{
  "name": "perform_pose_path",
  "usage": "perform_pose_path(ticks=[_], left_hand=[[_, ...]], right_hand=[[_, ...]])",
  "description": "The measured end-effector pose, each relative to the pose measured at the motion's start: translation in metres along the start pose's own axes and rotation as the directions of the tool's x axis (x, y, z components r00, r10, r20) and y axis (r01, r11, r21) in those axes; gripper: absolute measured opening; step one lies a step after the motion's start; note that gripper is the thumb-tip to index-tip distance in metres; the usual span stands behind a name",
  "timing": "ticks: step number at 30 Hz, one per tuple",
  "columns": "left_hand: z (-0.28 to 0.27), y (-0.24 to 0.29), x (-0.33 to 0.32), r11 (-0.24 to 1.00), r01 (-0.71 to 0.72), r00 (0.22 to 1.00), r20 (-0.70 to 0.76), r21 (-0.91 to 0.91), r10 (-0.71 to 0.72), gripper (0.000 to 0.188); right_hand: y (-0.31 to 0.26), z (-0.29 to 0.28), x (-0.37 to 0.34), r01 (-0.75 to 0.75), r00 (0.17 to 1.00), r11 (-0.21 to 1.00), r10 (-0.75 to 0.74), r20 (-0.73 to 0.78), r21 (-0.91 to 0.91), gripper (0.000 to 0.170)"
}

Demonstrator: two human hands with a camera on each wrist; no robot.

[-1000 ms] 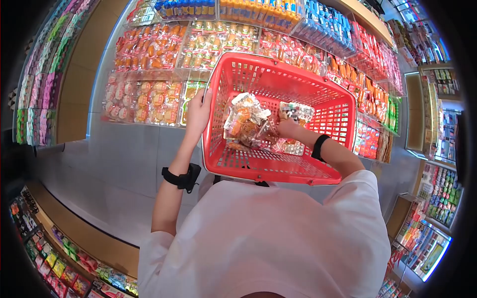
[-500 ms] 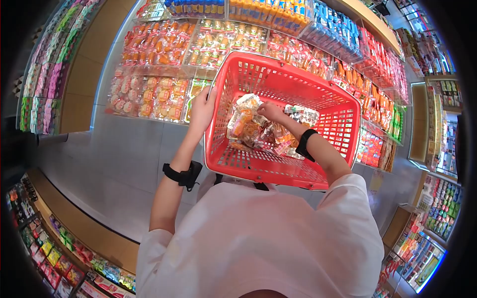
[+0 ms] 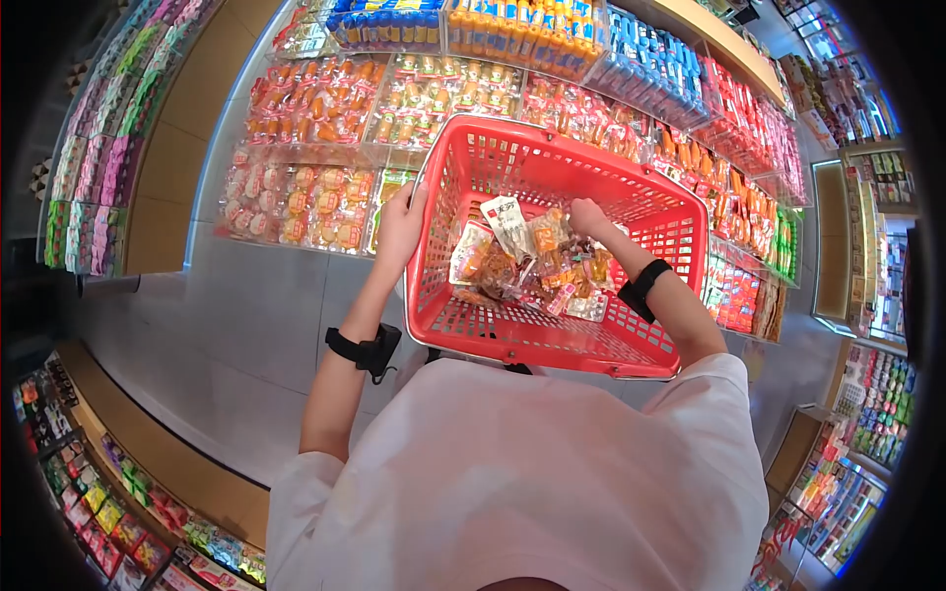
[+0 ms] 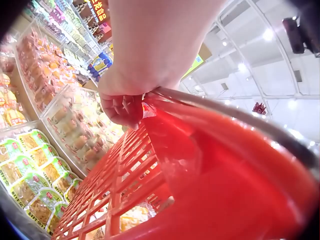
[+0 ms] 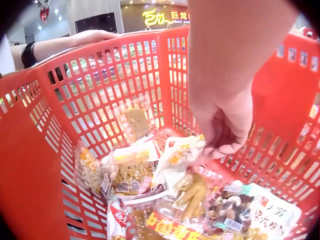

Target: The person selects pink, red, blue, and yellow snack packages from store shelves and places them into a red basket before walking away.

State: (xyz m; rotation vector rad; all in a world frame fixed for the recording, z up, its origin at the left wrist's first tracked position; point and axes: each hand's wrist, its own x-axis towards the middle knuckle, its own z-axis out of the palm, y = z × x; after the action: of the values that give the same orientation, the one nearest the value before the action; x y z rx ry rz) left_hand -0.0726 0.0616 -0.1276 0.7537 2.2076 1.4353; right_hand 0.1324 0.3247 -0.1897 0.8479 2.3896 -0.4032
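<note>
A red plastic shopping basket (image 3: 591, 153) with slotted walls is in front of the person's body. At its left end my left hand (image 3: 399, 225) grips the rim (image 4: 200, 107), fingers curled over it in the left wrist view. Inside the basket my right hand (image 5: 225, 125) pinches the corner of a clear and white snack packet (image 5: 180, 152). Beneath and around that packet lie several other sealed food packets, among them a bag of dark mixed pieces (image 5: 231, 207) and a white-labelled one (image 5: 272, 212). A flat packet (image 5: 136, 122) leans against the slotted wall.
Beyond the basket stands a display of clear bins with packaged snacks (image 3: 315, 98), close to its far side. Another shelf (image 3: 99, 167) rises at the left, and a low counter (image 3: 148, 414) with packets runs behind. Grey floor (image 3: 256, 315) shows at left.
My right hand went left to the packets, then back right with a packet between its fingers. A white-labelled packet now stands up in the pile. My left hand keeps its grip on the rim.
</note>
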Motion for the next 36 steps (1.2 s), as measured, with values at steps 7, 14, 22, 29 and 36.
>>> perform_pose_path(ticks=[7, 14, 22, 29, 36], left_hand=[[-0.007, 0.007, 0.000, 0.993, 0.103, 0.991, 0.088, -0.052, -0.099, 0.031], [-0.004, 0.008, -0.006, 0.995, -0.014, 0.999, 0.032, -0.101, 0.017, 0.031], [-0.017, -0.025, -0.054, 0.992, -0.118, 0.993, 0.025, 0.035, 0.117, 0.032], [-0.024, 0.010, -0.091, 0.968, -0.067, 0.996, -0.042, 0.242, 0.080, 0.028], [-0.028, 0.055, -0.101, 0.878, -0.123, 0.970, -0.129, 0.462, 0.204, 0.019]], right_hand=[[0.022, -0.012, -0.024, 0.030, 0.998, 0.990, -0.022, -0.061, 0.136, 0.025], [-0.008, -0.089, -0.116, 0.281, 0.958, 0.794, -0.196, -0.210, 0.539, 0.024], [0.050, -0.094, -0.249, 0.261, 0.884, 0.636, 0.145, -0.445, 0.726, 0.023], [0.124, 0.031, -0.260, -0.079, 0.591, 0.679, 0.621, -0.515, 0.730, 0.048], [0.137, 0.066, -0.250, -0.016, 0.572, 0.515, 0.708, -0.414, 0.857, 0.025]])
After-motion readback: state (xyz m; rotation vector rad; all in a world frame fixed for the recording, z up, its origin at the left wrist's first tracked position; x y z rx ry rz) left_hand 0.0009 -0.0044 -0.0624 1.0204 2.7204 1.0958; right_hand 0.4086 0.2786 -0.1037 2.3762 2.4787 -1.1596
